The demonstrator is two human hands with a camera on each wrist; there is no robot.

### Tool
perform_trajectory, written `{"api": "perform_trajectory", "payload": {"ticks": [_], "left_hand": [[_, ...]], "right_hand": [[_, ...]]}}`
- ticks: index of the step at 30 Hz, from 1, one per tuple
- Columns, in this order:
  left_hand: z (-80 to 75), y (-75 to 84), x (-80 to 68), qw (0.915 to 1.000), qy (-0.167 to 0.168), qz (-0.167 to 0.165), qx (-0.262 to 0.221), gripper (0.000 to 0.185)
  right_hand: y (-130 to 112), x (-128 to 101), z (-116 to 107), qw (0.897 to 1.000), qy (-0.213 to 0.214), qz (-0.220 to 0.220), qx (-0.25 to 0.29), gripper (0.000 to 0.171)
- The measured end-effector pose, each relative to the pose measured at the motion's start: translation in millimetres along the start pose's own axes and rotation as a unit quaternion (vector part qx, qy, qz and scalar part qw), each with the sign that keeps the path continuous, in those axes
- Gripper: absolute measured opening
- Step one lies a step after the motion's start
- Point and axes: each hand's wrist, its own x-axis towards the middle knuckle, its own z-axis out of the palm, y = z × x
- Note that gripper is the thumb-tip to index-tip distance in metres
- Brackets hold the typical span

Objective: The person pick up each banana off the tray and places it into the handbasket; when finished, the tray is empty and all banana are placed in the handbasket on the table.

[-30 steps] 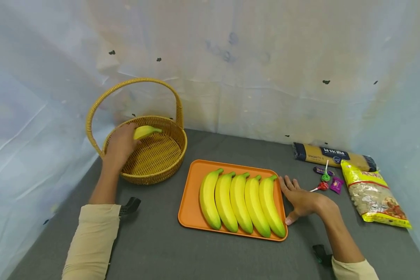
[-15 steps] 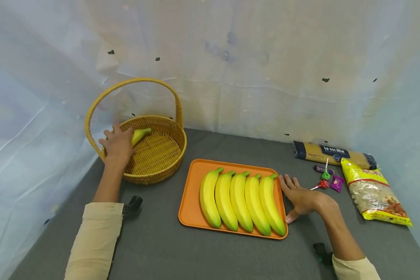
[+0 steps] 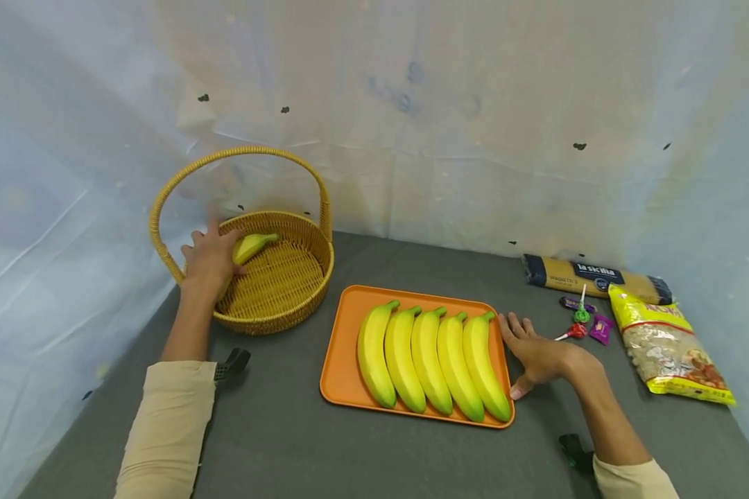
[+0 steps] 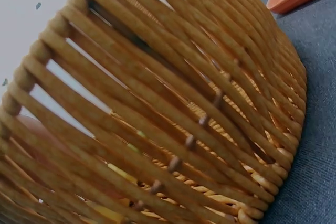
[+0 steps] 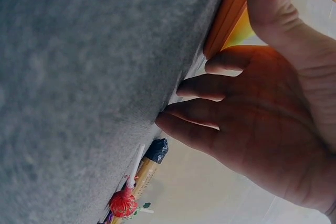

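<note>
At the left, my left hand (image 3: 207, 262) reaches over the near-left side of a round wicker basket (image 3: 281, 284), fingers spread. A yellow banana (image 3: 256, 245) lies inside against the wall, right beside that hand, which partly covers it. The basket's woven side (image 4: 157, 77) fills the left wrist view, with bits of yellow showing through its gaps. My right hand (image 3: 539, 357) rests with spread fingers along the right edge of an orange tray (image 3: 343, 360). Several bananas (image 3: 427, 364) lie side by side on this tray. Fingertips touch the table in the right wrist view.
The basket's tall handle (image 3: 250, 150) arches above it. At the right lie a spaghetti packet (image 3: 562, 276), a yellow bag (image 3: 668, 353), red (image 3: 577, 331) and green lollipops (image 3: 581, 315), and purple-wrapped sweets (image 3: 601, 330). A pale sheet (image 3: 437, 173) hangs behind the grey table.
My left hand has let go of the banana inside the basket; its fingers have spread and shifted slightly left. The right hand stays at the tray's edge.
</note>
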Motion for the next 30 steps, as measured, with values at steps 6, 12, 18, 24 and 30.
{"api": "perform_trajectory", "payload": {"ticks": [6,12,18,24,30], "left_hand": [[-10.2,10.2,-2.8,0.9997,0.009,0.020,-0.012,0.078],[-31.5,34.8,-10.2,0.9978,-0.002,0.059,-0.032,0.071],[-51.0,65.8,-19.9,0.9922,-0.009,0.123,-0.018,0.065],[-56.1,95.1,-31.0,0.9775,-0.037,0.192,-0.079,0.062],[-45.3,124.9,-41.8,0.9564,-0.055,0.267,-0.104,0.057]], "right_hand": [[23.4,12.0,6.3,1.000,0.002,-0.006,-0.003,0.154],[-2.5,-2.6,0.5,1.000,-0.001,0.000,0.005,0.148],[-13.0,-7.2,-3.1,1.000,0.001,0.004,-0.010,0.145],[-2.0,-0.8,-1.1,1.000,-0.001,-0.008,0.009,0.150],[-4.2,-2.2,-1.2,1.000,0.000,0.003,0.002,0.149]]}}
